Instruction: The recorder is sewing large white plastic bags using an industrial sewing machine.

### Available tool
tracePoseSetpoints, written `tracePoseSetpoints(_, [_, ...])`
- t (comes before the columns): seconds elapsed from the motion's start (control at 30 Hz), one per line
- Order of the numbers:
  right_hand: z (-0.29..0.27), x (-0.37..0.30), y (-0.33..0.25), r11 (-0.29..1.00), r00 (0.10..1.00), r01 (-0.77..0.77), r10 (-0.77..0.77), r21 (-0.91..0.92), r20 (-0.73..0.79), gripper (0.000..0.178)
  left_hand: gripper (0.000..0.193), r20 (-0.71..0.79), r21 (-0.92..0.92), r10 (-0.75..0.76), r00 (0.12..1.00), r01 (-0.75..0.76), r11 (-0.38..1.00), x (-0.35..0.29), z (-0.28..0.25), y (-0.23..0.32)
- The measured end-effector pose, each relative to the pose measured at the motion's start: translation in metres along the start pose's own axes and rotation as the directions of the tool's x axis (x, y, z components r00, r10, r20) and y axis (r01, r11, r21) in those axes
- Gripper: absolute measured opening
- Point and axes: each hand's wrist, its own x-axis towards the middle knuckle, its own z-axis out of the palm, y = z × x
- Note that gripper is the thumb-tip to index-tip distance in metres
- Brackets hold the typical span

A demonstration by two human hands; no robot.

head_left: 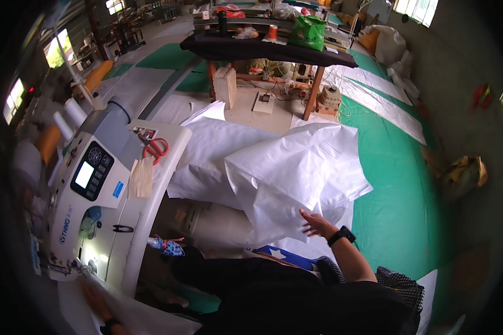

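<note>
My right hand (317, 225) is open, its fingers spread beside a large crumpled white plastic-like sheet (296, 162). The hand overlaps the sheet's near edge; whether it touches is unclear. At the lower left, my left hand (96, 300) lies by white material (128, 312) below the lit needle area of a sewing machine (75, 215). Its fingers are dim and partly lost against the machine, so their grip does not show. On the machine table (165, 162) are red-handled scissors (156, 149), small black thread snips (123, 228) and a beige paper piece (141, 177).
Thread cones (67, 120) stand behind the machine. Green sheeting (394, 195) covers the floor to the right. Ahead, a dark-covered table (257, 49) holds a green bag (307, 32), a black bottle (222, 23) and an orange thread spool (273, 32). Blue patterned cloth (170, 247) hangs at the machine table's edge.
</note>
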Motion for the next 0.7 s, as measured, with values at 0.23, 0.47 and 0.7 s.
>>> tracePoseSetpoints(0.23, [0.040,0.045,-0.074,0.403,0.907,0.379,-0.339,0.833,-0.249,0.077,0.056,0.202,-0.070,-0.178,0.963,0.195,0.978,-0.008,-0.008,0.007])
tracePoseSetpoints(0.47, [0.103,0.125,-0.165,0.444,0.903,0.358,-0.390,0.821,-0.183,0.050,0.058,0.038,-0.059,-0.178,0.983,0.180,0.982,-0.023,-0.015,0.018])
tracePoseSetpoints(0.7, [0.069,0.185,-0.209,-0.205,0.885,0.270,-0.333,0.941,-0.326,0.021,0.055,0.054,-0.080,-0.202,0.978,0.206,0.975,-0.033,-0.021,0.020])
